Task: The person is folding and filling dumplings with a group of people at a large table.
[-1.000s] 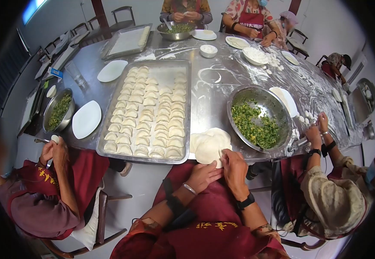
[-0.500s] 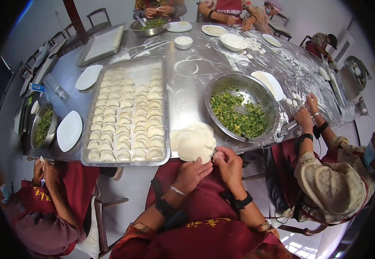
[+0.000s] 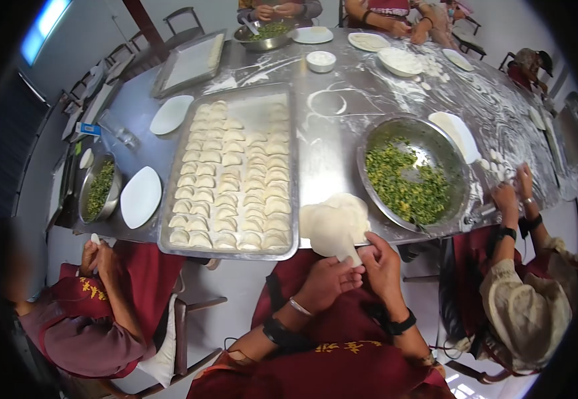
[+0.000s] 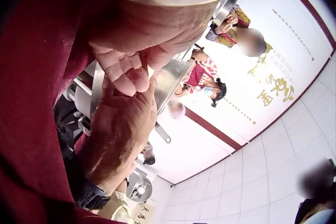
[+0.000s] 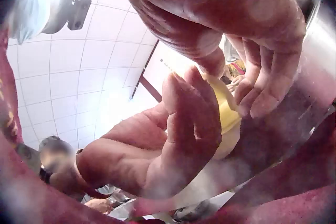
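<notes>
A round dough wrapper lies over a loose stack of wrappers at the table's near edge. Its near edge is drawn into a narrow tail that comes down between my two hands. My left hand pinches this tail from the left, thumb on top. From the right, the thumb and fingertips of my right hand pinch its edge. In the right wrist view the wrapper shows yellowish between both hands' fingers. A metal tray with rows of folded dumplings is left of the stack.
A steel bowl of chopped green filling stands to the right of the wrappers. Two white plates and a second filling bowl lie beyond the tray. People sit close on both sides, one rolling dough at a floury patch.
The top wrapper's near edge has been pulled toward me off the stack and stretched into a tail. My left hand has shifted from lying against the wrapper to pinching it. The head view has swung about.
</notes>
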`<state>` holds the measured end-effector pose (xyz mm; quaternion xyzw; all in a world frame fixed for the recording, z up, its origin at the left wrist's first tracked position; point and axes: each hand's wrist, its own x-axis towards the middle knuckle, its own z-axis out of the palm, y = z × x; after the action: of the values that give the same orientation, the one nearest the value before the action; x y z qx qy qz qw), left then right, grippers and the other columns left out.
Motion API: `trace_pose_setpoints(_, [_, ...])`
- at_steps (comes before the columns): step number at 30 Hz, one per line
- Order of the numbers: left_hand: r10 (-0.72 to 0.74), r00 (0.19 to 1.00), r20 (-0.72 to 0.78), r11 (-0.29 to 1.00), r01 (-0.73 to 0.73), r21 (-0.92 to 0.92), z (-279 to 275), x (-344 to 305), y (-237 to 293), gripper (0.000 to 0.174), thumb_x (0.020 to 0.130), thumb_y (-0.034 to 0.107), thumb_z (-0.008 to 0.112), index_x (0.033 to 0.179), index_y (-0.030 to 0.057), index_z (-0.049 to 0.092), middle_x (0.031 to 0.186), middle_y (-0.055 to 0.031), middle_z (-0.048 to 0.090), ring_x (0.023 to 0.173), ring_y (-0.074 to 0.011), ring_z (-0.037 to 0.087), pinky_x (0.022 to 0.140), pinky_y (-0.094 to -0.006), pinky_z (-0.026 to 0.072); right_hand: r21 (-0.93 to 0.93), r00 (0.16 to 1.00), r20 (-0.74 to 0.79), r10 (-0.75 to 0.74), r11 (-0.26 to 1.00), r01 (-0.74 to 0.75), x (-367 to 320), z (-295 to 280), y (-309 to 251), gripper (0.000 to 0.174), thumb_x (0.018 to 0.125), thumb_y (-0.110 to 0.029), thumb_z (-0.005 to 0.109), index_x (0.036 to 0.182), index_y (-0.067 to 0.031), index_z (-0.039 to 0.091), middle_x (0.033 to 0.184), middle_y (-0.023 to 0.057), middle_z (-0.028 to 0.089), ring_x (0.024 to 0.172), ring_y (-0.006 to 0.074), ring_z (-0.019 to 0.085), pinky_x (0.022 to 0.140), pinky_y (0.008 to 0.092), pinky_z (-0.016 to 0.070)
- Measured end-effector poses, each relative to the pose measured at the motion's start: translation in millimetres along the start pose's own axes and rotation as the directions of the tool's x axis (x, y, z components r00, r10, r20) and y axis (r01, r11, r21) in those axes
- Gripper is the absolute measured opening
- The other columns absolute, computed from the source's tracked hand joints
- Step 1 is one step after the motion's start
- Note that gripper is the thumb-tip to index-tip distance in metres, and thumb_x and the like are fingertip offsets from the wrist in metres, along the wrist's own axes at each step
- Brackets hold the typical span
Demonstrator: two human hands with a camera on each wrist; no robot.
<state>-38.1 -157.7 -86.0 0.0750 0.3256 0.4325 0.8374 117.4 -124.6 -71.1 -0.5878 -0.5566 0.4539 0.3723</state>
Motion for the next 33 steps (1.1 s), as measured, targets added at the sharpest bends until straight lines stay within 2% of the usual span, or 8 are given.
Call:
trace_pose_setpoints(4, [-0.027, 0.999, 0.044, 0.947, 0.011, 0.32, 27.2, -7.4, 20.5, 0.023, 0.096, 0.02, 0.059, 0.106, 0.0015, 0.066, 0.096, -0.0053, 0.069, 0.08, -0.0109, 0.064, 0.079, -0.029, 0.0544, 0.357, 0.979, 0.135, 0.15, 0.914, -0.19, 4.5, -8.7, -12.2, 0.045, 0.095, -0.012, 0.06, 0.133, 0.0079, 0.048, 0.117, 0.0175, 0.064, 0.086, 0.0117, 0.059, 0.072, 0.0247, 0.0489])
trace_pose_setpoints(9, [-0.013, 0.953, 0.302, 0.64, -0.225, 0.735, 50.1, -7.0, 50.4, 0.023, 0.088, 0.018, 0.064, 0.096, -0.0027, 0.066, 0.083, -0.0077, 0.067, 0.077, -0.0119, 0.062, 0.072, -0.03, 0.0499, 0.597, 0.871, 0.459, 0.174, 0.666, -0.447, 7.7, -45.0, -14.8, 0.042, 0.094, -0.011, 0.06, 0.131, 0.0068, 0.052, 0.105, 0.0146, 0.068, 0.071, 0.0081, 0.057, 0.06, 0.0188, 0.0437])
trace_pose_setpoints(15, [0.067, 0.956, 0.284, 0.33, -0.29, 0.898, 59.8, 11.2, 64.3, 0.025, 0.083, 0.02, 0.066, 0.08, -0.0026, 0.056, 0.068, -0.0193, 0.055, 0.059, -0.03, 0.053, 0.059, -0.0396, 0.043, 0.515, 0.899, 0.294, 0.324, 0.739, -0.434, 14.2, -54.2, -21.8, 0.023, 0.086, 0.004, 0.066, 0.108, 0.0049, 0.065, 0.088, 0.0075, 0.068, 0.073, 0.0103, 0.061, 0.066, 0.0213, 0.049])
trace_pose_setpoints(17, [0.116, 0.973, 0.198, 0.393, -0.228, 0.891, 59.9, 18.7, 60.5, 0.023, 0.085, 0.02, 0.065, 0.081, -0.0011, 0.056, 0.072, -0.019, 0.057, 0.065, -0.0325, 0.058, 0.062, -0.04, 0.0449, 0.498, 0.936, 0.212, 0.28, 0.793, -0.35, 14.3, -54.9, -17.2, 0.019, 0.085, 0.005, 0.067, 0.104, 0.0035, 0.067, 0.086, 0.006, 0.068, 0.073, 0.0106, 0.062, 0.069, 0.0217, 0.0497])
trace_pose_setpoints(22, [0.136, 0.979, 0.151, 0.261, -0.183, 0.948, 62.2, 31.9, 73.6, 0.021, 0.086, 0.019, 0.066, 0.094, -0.0008, 0.064, 0.081, -0.0154, 0.063, 0.075, -0.028, 0.064, 0.069, -0.0356, 0.0496, 0.116, 0.96, 0.096, 0.263, 0.955, -0.273, 17.2, -68.3, -41.7, 0.015, 0.086, -0.003, 0.068, 0.099, 0.0035, 0.067, 0.08, 0.0045, 0.065, 0.069, 0.0106, 0.058, 0.068, 0.0241, 0.048])
trace_pose_setpoints(27, [-0.014, 0.977, 0.212, 0.516, -0.174, 0.839, 74.9, 24.0, 107.4, 0.025, 0.087, 0.018, 0.066, 0.106, 0.0017, 0.065, 0.092, -0.0117, 0.067, 0.084, -0.0208, 0.065, 0.075, -0.0315, 0.0499, -0.244, 0.978, -0.196, -0.075, 0.969, 0.026, -10.7, -110.8, -30.0, 0.014, 0.089, -0.01, 0.063, 0.094, 0.0033, 0.066, 0.075, 0.0075, 0.062, 0.063, 0.014, 0.056, 0.062, 0.0253, 0.0446])
trace_pose_setpoints(30, [-0.12, 0.965, 0.233, 0.601, -0.116, 0.791, 78.5, 20.2, 112.4, 0.027, 0.09, 0.015, 0.067, 0.114, 0.0019, 0.062, 0.101, -0.0059, 0.066, 0.091, -0.0121, 0.061, 0.079, -0.0297, 0.0501, -0.451, 0.948, -0.205, -0.242, 0.883, 0.128, -2.5, -111.2, -42.3, 0.038, 0.078, -0.002, 0.072, 0.114, 0.0053, 0.062, 0.103, 0.0171, 0.061, 0.088, 0.0261, 0.059, 0.077, 0.0341, 0.0488])
trace_pose_setpoints(33, [0.117, 0.962, 0.248, 0.68, -0.259, 0.686, 80.0, 24.2, 100.1, 0.028, 0.091, 0.012, 0.066, 0.116, 0.0015, 0.062, 0.107, -0.0052, 0.067, 0.097, -0.0102, 0.061, 0.084, -0.0291, 0.0504, -0.55, 0.953, -0.048, -0.299, 0.804, 0.225, 26.9, -101.5, -59.6, 0.052, 0.067, -0.005, 0.079, 0.117, -0.0014, 0.065, 0.109, 0.0167, 0.058, 0.094, 0.0318, 0.057, 0.078, 0.0387, 0.0487])
